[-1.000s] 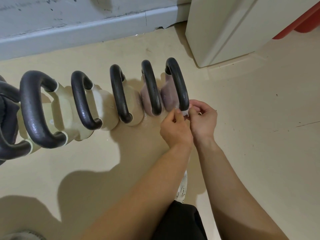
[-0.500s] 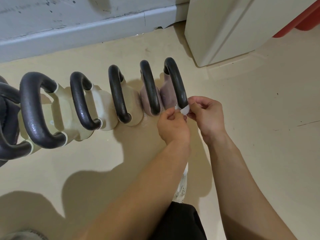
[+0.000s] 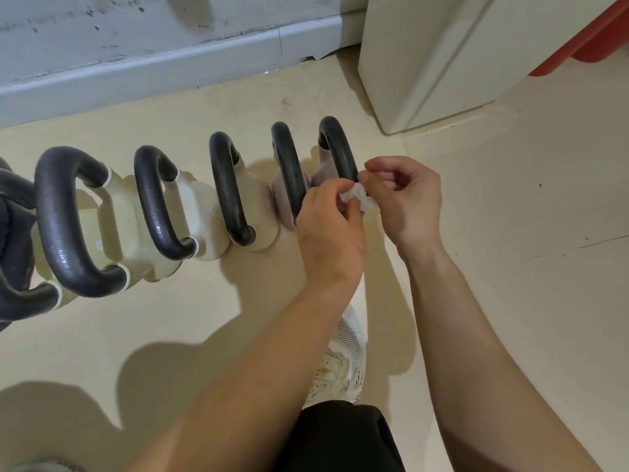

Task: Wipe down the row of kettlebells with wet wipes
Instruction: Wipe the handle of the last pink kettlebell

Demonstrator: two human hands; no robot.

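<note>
Wet wipe [image 3: 360, 200]: 1, crumpled, pinched between the fingers of the left hand [image 3: 328, 229] and the right hand [image 3: 406, 195], just beside the handle of the rightmost kettlebell [image 3: 338, 149]. Row of kettlebells [image 3: 226, 185]: upright on the floor [image 3: 510, 284], 5 handles fully visible. Likely purpose of the 2-handed hold: reshaping the wipe to present a fresh face.

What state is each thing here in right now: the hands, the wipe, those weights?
Wet wipe: crumpled, pinched between both hands.
Left hand: fingers curled, pinching the wipe.
Right hand: fingers curled, pinching the wipe.
Kettlebells: upright in a row on the floor.
Rightmost kettlebell: upright, partly hidden behind the hands.
</note>
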